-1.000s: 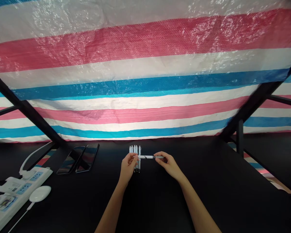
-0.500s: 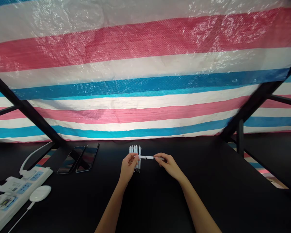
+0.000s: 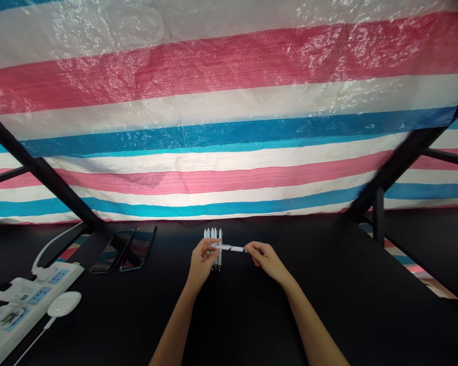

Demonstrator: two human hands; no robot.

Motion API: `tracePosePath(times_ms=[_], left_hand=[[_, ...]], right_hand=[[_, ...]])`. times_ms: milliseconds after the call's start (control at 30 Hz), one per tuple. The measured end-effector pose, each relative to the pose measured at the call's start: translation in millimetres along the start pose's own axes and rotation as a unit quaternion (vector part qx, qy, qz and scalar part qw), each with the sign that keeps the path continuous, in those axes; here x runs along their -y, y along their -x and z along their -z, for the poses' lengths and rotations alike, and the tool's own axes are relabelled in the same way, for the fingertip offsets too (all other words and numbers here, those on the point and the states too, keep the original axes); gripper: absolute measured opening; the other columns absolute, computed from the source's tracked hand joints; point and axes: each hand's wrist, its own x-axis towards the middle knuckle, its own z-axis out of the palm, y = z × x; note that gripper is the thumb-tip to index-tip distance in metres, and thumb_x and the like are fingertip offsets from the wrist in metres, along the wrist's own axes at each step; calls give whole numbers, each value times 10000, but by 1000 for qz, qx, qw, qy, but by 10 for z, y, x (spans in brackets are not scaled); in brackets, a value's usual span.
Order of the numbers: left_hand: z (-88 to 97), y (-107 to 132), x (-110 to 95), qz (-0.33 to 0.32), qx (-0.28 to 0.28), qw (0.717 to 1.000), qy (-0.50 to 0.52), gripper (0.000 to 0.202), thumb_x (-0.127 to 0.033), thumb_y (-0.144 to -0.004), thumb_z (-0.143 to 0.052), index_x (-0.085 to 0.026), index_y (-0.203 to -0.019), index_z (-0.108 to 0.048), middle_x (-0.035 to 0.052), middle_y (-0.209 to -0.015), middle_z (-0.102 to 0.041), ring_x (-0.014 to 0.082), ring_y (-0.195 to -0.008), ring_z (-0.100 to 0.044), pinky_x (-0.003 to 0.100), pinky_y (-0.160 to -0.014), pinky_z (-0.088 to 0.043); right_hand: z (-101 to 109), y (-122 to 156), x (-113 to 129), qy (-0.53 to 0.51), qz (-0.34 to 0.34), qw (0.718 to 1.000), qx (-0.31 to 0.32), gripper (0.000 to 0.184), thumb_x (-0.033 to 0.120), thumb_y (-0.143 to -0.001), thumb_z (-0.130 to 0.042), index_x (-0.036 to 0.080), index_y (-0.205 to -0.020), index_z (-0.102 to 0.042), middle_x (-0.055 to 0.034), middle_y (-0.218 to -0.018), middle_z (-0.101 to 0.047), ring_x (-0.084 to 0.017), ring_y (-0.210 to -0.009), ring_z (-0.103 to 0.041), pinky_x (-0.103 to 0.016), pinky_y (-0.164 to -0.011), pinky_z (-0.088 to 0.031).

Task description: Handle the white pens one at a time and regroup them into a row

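Between my two hands a white pen (image 3: 232,248) lies nearly level, just above the table. My left hand (image 3: 202,259) pinches its left end, with the thumb below and the fingers above. The fingers of my right hand (image 3: 263,255) are closed on the other end, where a dark tip part is mostly hidden by them. Behind and under my left hand, several white pens (image 3: 220,234) lie side by side in a row, pointing away from me; my fingers cover parts of them.
Two dark phones (image 3: 112,251) lie to the left on the black table (image 3: 244,315). A white power strip (image 3: 57,277) with plugs and a round white charger (image 3: 64,304) is at the lower left. Black frame bars (image 3: 399,162) and a striped sheet (image 3: 213,178) stand behind.
The left fingers have opened slightly around the pen's end, so more of that end shows. The right fingers have curled further at the tip end. The row of pens stays put.
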Motion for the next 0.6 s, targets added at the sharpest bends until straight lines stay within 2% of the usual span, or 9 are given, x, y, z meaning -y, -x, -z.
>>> tracePosePath(times_ms=[100, 200, 267, 333, 467, 600], left_hand=[[-5, -9, -3, 13, -20, 1000, 14, 315, -400, -709, -634, -181, -932, -598, 90, -1016, -659, 159, -757, -612, 230, -579, -468], [-13, -18, 6, 38, -45, 998, 13, 359, -492, -751, -558, -169, -904, -594, 51, -788, -656, 129, -603, -580, 222, -510, -436], [-17, -17, 5, 41, -36, 998, 6, 394, -526, -783, -499, -161, -894, -595, 5, -625, -595, 99, -484, -502, 215, -466, -394], [-20, -13, 1, 39, -16, 999, 5, 410, -536, -796, -473, -154, -884, -593, -23, -550, -543, 82, -427, -436, 211, -442, -357], [-24, -15, 10, 51, 3, 999, 19, 391, -521, -756, -536, -152, -874, -587, -33, -541, -536, 72, -418, -427, 204, -431, -348], [-13, -28, 37, 58, 1, 998, 23, 370, -489, -719, -589, -164, -896, -595, 2, -626, -612, 100, -495, -525, 218, -472, -415]], right_hand=[[5, 1, 9, 8, 10, 1000, -9, 372, 485, -867, -443, 170, -768, -616, 41, -528, -413, -102, -486, -411, -223, -470, -317], [8, 1, 11, 13, 19, 1000, -17, 352, 477, -863, -452, 179, -814, -633, 27, -563, -449, -109, -510, -427, -223, -466, -325], [5, 0, 9, 16, 26, 999, -24, 321, 457, -858, -470, 188, -867, -644, 9, -627, -512, -116, -541, -455, -225, -482, -348], [-2, -1, 8, 19, 32, 999, -30, 286, 430, -847, -495, 197, -903, -651, -12, -719, -574, -129, -598, -498, -233, -524, -386], [-15, -3, 10, 20, 50, 998, -43, 243, 390, -824, -531, 202, -915, -654, -36, -846, -620, -163, -728, -557, -259, -627, -435], [-15, -7, -1, 23, 66, 996, -46, 241, 388, -817, -541, 207, -925, -658, -37, -857, -620, -164, -726, -562, -265, -629, -445]])
